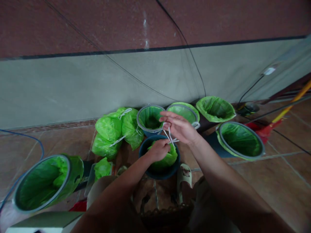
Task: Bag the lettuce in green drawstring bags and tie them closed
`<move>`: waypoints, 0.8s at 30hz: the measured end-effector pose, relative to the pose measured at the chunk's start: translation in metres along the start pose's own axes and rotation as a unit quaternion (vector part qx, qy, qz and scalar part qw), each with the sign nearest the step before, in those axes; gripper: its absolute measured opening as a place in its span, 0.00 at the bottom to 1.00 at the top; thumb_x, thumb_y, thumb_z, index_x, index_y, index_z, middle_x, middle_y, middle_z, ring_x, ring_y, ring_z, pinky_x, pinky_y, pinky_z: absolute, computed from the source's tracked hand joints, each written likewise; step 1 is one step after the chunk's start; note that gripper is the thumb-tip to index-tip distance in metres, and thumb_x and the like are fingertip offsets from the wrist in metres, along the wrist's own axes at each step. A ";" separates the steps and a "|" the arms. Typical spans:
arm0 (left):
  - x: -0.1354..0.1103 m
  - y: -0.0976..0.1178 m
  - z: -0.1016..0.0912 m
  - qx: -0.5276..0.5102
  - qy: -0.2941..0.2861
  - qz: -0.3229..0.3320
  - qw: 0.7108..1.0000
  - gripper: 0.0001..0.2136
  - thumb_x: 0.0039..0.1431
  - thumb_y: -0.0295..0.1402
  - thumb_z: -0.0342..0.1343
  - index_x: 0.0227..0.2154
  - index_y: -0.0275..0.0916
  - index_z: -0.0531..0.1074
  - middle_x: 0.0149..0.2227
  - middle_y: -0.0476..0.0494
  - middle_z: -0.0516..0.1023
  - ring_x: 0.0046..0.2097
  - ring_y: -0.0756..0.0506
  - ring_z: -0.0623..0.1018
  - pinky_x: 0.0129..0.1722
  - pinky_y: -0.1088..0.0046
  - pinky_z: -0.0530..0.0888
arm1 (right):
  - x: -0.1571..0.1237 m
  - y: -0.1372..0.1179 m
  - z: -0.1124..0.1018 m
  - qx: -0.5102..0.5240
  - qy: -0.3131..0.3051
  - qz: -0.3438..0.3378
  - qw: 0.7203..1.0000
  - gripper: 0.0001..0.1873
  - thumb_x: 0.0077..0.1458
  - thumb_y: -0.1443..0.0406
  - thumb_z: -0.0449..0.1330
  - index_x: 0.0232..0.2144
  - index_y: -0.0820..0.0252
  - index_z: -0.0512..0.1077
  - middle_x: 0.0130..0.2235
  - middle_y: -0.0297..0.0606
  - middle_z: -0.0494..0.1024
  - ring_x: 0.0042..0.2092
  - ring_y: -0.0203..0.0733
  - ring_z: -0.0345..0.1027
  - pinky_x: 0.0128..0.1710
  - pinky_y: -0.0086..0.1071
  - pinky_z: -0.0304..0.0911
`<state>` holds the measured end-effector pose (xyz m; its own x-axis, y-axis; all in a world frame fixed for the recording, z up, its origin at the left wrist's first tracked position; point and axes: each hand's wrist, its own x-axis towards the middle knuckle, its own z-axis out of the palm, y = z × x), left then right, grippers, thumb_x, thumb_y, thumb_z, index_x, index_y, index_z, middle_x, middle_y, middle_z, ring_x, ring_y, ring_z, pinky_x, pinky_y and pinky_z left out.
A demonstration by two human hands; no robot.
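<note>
- left hand (159, 149) is down on the green bag (164, 157), fingers curled, gripping the white drawstring (170, 137) right at the bag's mouth.
- right hand (178, 127) is up above it, fingers pinched on the upper ends of the same drawstring, the cord running taut between the two hands.
- the green bag sits inside a dark blue bucket (159, 173) on the tiled floor (279, 181), right in front of the person's knees.
- just behind it, a row of buckets lined with green bags stands along the wall; the nearest one (150, 118) is just beyond the right hand.
- to the left, tied green bags (114, 132) lie in a heap on the floor.
- far left, a bigger lined bucket (45, 181) lies tipped toward the camera.
- a sandal (184, 176) shows just beside the blue bucket.
</note>
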<state>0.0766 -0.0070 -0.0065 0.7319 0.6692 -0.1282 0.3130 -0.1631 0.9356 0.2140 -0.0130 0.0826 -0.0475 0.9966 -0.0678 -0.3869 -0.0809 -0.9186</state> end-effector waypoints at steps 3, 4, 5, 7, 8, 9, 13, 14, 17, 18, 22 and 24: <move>-0.006 0.008 -0.001 0.040 -0.007 0.041 0.998 0.11 0.56 0.31 0.53 0.37 0.39 0.78 0.25 0.51 0.72 0.29 0.49 0.69 0.33 0.75 0.66 | 0.007 0.007 0.002 -0.005 0.007 0.001 1.000 0.20 0.47 0.56 0.67 0.43 0.56 0.74 0.39 0.37 0.76 0.35 0.35 0.67 0.35 0.30 0.67; -0.007 0.009 -0.001 0.042 -0.003 0.042 0.998 0.09 0.56 0.34 0.54 0.34 0.38 0.79 0.24 0.51 0.71 0.28 0.50 0.68 0.32 0.75 0.65 | 0.009 0.010 0.002 -0.012 0.007 0.001 1.000 0.21 0.46 0.56 0.67 0.43 0.56 0.73 0.39 0.37 0.76 0.35 0.35 0.67 0.37 0.30 0.67; -0.007 0.009 -0.001 0.038 0.004 0.036 0.999 0.11 0.57 0.38 0.54 0.30 0.37 0.78 0.22 0.52 0.69 0.27 0.50 0.67 0.31 0.75 0.64 | 0.011 0.014 0.001 -0.026 0.006 0.000 1.000 0.22 0.46 0.55 0.67 0.44 0.56 0.73 0.40 0.36 0.76 0.35 0.35 0.68 0.38 0.31 0.68; -0.005 0.006 -0.002 0.018 0.025 0.012 0.999 0.15 0.60 0.41 0.52 0.26 0.36 0.78 0.19 0.52 0.66 0.25 0.51 0.64 0.28 0.75 0.62 | 0.015 0.022 -0.003 -0.085 0.012 -0.003 0.996 0.24 0.48 0.54 0.66 0.46 0.55 0.71 0.40 0.36 0.76 0.35 0.35 0.69 0.38 0.32 0.68; -0.004 0.004 -0.003 0.003 0.037 -0.003 0.999 0.16 0.60 0.41 0.51 0.27 0.36 0.78 0.18 0.53 0.65 0.23 0.51 0.64 0.27 0.75 0.62 | 0.017 0.026 -0.008 -0.135 0.024 -0.003 0.991 0.25 0.50 0.53 0.65 0.48 0.55 0.70 0.40 0.36 0.76 0.35 0.36 0.70 0.38 0.32 0.68; -0.002 0.002 -0.004 -0.016 0.047 -0.019 0.999 0.16 0.61 0.41 0.50 0.28 0.36 0.78 0.18 0.53 0.65 0.23 0.52 0.63 0.26 0.75 0.61 | 0.018 0.030 -0.013 -0.199 0.041 -0.003 0.979 0.25 0.51 0.53 0.64 0.50 0.55 0.69 0.41 0.37 0.76 0.35 0.36 0.70 0.38 0.33 0.67; 0.002 -0.004 -0.015 -0.088 0.091 -0.081 0.989 0.13 0.58 0.37 0.51 0.27 0.36 0.78 0.17 0.53 0.65 0.21 0.52 0.64 0.25 0.75 0.61 | 0.018 0.043 -0.035 -0.443 0.066 0.016 0.894 0.22 0.56 0.53 0.60 0.49 0.59 0.71 0.39 0.40 0.78 0.35 0.39 0.70 0.37 0.32 0.64; 0.002 -0.004 -0.018 -0.100 0.106 -0.095 0.985 0.13 0.57 0.36 0.51 0.26 0.37 0.77 0.16 0.53 0.64 0.21 0.52 0.64 0.24 0.75 0.61 | 0.016 0.045 -0.038 -0.474 0.050 0.022 0.879 0.21 0.57 0.53 0.59 0.46 0.60 0.73 0.38 0.40 0.78 0.35 0.39 0.70 0.36 0.31 0.63; 0.001 -0.004 -0.029 -0.129 0.145 -0.123 0.973 0.14 0.57 0.36 0.51 0.20 0.37 0.74 0.16 0.52 0.65 0.21 0.52 0.64 0.24 0.75 0.61 | 0.012 0.044 -0.041 -0.525 -0.019 0.049 0.849 0.18 0.58 0.53 0.55 0.34 0.61 0.75 0.28 0.36 0.76 0.29 0.36 0.66 0.30 0.29 0.57; 0.001 -0.003 -0.032 -0.136 0.154 -0.125 0.971 0.15 0.57 0.37 0.52 0.18 0.37 0.72 0.16 0.52 0.66 0.21 0.52 0.65 0.25 0.75 0.62 | 0.010 0.043 -0.040 -0.535 -0.037 0.059 0.842 0.18 0.57 0.53 0.55 0.29 0.61 0.75 0.25 0.34 0.74 0.26 0.34 0.63 0.27 0.29 0.54; 0.000 -0.004 -0.039 -0.184 0.161 -0.115 0.963 0.11 0.54 0.37 0.58 0.23 0.35 0.76 0.22 0.48 0.75 0.25 0.52 0.71 0.30 0.75 0.68 | 0.006 0.033 -0.038 -0.502 -0.098 0.097 0.854 0.18 0.54 0.53 0.56 0.21 0.60 0.72 0.19 0.29 0.67 0.22 0.31 0.55 0.24 0.28 0.48; 0.000 -0.006 -0.041 -0.211 0.143 -0.104 0.961 0.08 0.51 0.35 0.61 0.29 0.34 0.79 0.24 0.47 0.77 0.27 0.51 0.73 0.33 0.74 0.70 | 0.004 0.030 -0.041 -0.477 -0.133 0.114 0.862 0.18 0.52 0.53 0.58 0.22 0.60 0.72 0.19 0.30 0.67 0.23 0.31 0.56 0.24 0.27 0.49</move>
<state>0.0503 0.0240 0.0012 0.4641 0.8376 -0.2882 0.1163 0.2649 0.9572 0.2396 -0.0112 0.0392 -0.2808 0.9074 -0.3128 0.5861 -0.0960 -0.8045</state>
